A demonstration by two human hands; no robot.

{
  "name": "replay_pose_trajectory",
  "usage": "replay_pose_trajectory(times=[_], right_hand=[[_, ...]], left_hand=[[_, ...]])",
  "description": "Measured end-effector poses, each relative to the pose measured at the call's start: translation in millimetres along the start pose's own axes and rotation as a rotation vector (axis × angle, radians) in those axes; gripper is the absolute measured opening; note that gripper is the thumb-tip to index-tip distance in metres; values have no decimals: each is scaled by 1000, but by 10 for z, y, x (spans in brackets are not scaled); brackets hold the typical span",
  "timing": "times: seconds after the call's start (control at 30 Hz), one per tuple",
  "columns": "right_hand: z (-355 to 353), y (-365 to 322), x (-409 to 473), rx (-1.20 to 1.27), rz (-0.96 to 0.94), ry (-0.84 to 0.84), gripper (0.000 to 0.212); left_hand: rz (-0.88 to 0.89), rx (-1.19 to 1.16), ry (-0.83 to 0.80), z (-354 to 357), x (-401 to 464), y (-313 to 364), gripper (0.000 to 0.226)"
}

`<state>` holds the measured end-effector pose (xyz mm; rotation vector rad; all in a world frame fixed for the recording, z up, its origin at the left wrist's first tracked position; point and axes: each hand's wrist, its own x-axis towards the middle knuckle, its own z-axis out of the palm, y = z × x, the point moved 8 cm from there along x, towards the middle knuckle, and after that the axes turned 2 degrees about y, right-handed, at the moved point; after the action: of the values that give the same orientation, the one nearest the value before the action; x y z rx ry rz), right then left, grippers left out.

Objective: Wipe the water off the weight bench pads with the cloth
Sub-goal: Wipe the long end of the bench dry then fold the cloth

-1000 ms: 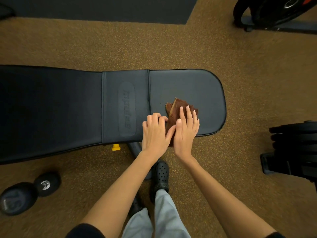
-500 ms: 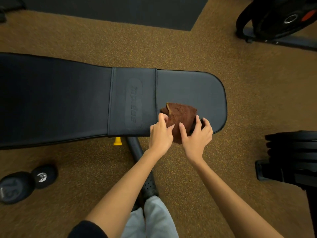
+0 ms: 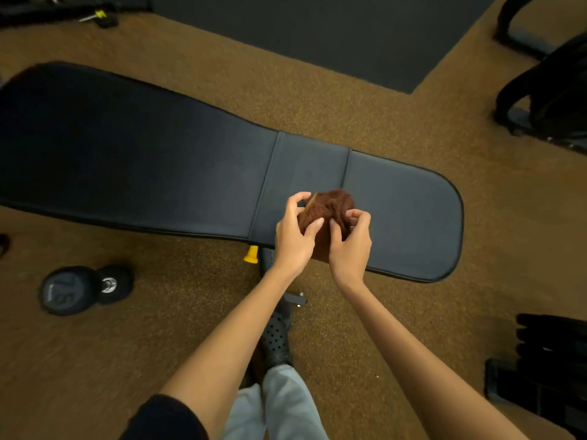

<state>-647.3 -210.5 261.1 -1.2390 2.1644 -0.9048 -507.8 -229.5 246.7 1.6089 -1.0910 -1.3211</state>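
Note:
The black weight bench (image 3: 158, 173) lies across the view, with its long back pad on the left and its seat pad (image 3: 409, 217) on the right. A bunched brown cloth (image 3: 330, 208) is held just above the seam between the pads. My left hand (image 3: 293, 233) grips the cloth's left side with curled fingers. My right hand (image 3: 351, 242) pinches its right side. The lower part of the cloth is hidden behind both hands. No water shows on the pads.
A black dumbbell (image 3: 81, 289) lies on the brown floor at the left. A stack of dark weights (image 3: 546, 373) stands at the right edge. A black floor mat (image 3: 317, 33) and dark gear (image 3: 549, 90) sit beyond the bench. My shoe (image 3: 276, 341) stands below it.
Both hands went from lying flat on the cloth to gathering it up and lifting it off the pad. The view has tilted and shifted, so more of the back pad shows.

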Motion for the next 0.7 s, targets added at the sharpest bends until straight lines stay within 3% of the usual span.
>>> replay_pose_trajectory(times=[0.33,0.57,0.7], right_hand=[[1132,-1539,-290,150,-277,-349,27],[1993,-2498,-1107,178,-506,-581,30],[2467,-2813,-1642,188,-590,-724,34]], left_hand=[[173,136,487,-1907,93,383,30],[122,210,768,-3331,-373,177,40],[109,224,850,-3964,-728,-53,56]])
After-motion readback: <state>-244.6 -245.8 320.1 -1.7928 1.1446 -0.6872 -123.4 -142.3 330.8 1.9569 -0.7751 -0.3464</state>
